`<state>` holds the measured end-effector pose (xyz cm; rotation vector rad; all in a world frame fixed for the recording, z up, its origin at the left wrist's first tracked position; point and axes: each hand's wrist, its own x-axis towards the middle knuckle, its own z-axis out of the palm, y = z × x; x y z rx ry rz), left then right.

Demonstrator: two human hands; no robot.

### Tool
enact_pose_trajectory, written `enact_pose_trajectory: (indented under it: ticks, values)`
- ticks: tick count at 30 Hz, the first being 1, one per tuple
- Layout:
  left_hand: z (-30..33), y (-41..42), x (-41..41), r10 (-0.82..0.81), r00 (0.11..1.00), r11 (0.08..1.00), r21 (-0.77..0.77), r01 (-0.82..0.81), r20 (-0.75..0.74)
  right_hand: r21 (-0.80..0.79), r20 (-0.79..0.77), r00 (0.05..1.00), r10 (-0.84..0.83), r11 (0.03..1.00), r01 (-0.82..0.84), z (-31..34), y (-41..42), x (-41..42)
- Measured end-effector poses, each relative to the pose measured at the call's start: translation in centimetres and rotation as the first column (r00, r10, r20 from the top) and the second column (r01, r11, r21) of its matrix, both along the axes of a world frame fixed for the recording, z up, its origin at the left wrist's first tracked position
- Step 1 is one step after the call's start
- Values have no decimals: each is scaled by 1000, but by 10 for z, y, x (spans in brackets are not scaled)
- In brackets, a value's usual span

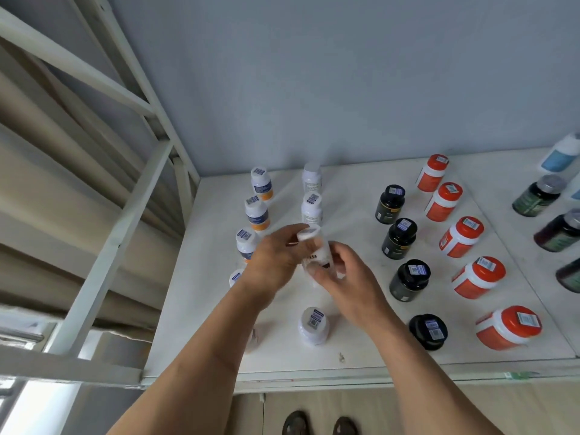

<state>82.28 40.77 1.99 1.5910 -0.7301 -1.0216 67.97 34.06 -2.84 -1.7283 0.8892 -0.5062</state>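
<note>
A white pill bottle (315,246) with a barcode sticker on its cap is held tilted above the white shelf (207,309). My left hand (276,262) grips its cap end from the left. My right hand (345,277) holds its lower body, fingers curled round it. Another white bottle (313,325) stands on the shelf just below the hands, and two more (312,210) stand in a line behind the held one.
White-and-orange labelled bottles (257,213) line the left column. Black bottles (400,238) and orange-capped bottles (461,237) stand in rows to the right, dark green ones (538,196) at the far right. A white metal rack frame (119,233) rises on the left.
</note>
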Motion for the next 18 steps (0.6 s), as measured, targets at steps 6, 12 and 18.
enact_pose_trajectory:
  ticks: [6, 12, 18]
  values:
    - [9, -2, 7, -31, 968, 992, -126, 0, -249, -139, -59, 995, -80, 988, 72, 20, 16, 4]
    - [8, -1, 11, -94, 942, 984, -175, 38, -321, 31, 14, 998, -67, 997, 66, 28, 15, 3]
    - [10, 2, 9, -62, 951, 987, -161, 13, -302, -58, 25, 985, -169, 984, 170, 30, 23, 9]
